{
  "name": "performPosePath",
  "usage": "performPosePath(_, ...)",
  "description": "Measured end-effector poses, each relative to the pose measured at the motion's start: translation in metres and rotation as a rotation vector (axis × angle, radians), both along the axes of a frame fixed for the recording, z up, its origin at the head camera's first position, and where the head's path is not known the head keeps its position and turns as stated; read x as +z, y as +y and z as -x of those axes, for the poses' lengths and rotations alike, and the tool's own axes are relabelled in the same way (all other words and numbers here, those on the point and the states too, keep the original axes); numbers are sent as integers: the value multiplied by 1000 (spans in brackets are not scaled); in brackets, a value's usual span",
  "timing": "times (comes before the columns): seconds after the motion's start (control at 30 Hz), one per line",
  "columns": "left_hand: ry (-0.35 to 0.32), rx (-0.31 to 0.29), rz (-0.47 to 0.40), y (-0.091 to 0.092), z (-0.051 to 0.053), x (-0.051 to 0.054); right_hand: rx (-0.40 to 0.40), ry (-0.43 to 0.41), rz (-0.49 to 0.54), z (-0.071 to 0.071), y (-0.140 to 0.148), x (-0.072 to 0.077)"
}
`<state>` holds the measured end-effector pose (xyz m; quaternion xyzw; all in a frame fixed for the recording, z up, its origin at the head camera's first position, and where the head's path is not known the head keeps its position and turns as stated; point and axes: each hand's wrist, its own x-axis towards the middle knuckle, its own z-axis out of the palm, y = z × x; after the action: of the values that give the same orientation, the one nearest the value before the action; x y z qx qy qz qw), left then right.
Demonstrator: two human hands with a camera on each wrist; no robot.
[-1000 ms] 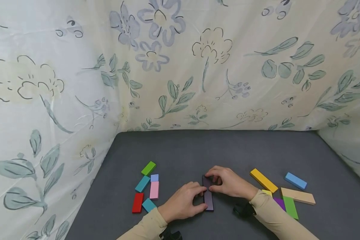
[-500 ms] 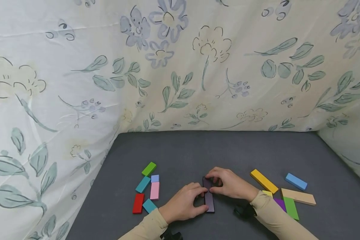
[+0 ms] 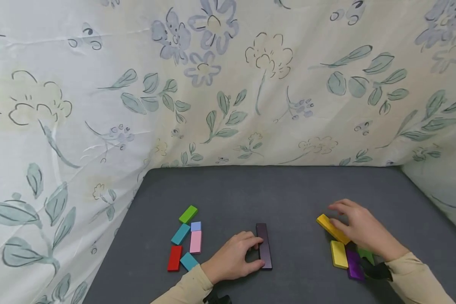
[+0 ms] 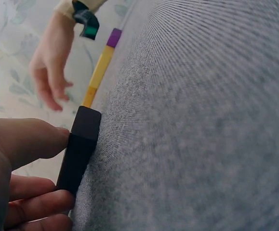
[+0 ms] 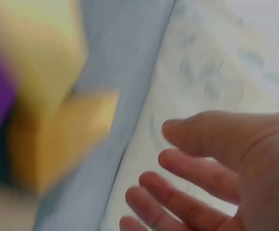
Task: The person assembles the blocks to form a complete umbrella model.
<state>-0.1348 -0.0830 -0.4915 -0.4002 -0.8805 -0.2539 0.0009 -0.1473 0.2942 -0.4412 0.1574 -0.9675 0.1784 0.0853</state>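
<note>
In the head view two dark purple blocks lie end to end, a far block (image 3: 262, 231) and a near block (image 3: 265, 255). My left hand (image 3: 237, 255) holds the near block, thumb by its lower end and index fingertip close to the joint. The left wrist view shows the thumb and fingers against the dark block (image 4: 79, 149). My right hand (image 3: 362, 230) hovers with parted fingers over the right-hand blocks, nearest the orange-yellow block (image 3: 328, 226). A yellow block (image 3: 339, 254), a purple block (image 3: 353, 264) and a partly hidden green block (image 3: 366, 254) lie below it.
On the left, a green block (image 3: 188, 214), teal blocks, a small blue block (image 3: 196, 226), a pink block (image 3: 195, 241) and a red block (image 3: 175, 258) lie grouped. A floral cloth (image 3: 270, 93) hangs behind the dark grey tabletop (image 3: 228, 190).
My right hand has left the dark purple blocks and moved right, over the coloured blocks, covering the blue and beige ones. The left hand stays at the near dark purple block.
</note>
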Motion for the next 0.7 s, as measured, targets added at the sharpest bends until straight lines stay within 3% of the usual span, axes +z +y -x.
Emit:
performPosePath(0.17, -6, 2, 2, 0, 0, 0, -162, -96, -108, 4, 56, 1)
performPosePath(0.33, -30, 3, 2, -1, -2, -1, -265, -314, -153, 7, 86, 3)
performPosePath(0.5, -24, -3, -5, -2, -2, -1, -254, -409, -173, 10, 96, -1)
performPosePath(0.7, -33, 1, -8, -2, -1, 0, -227, -397, -172, 10, 97, -4)
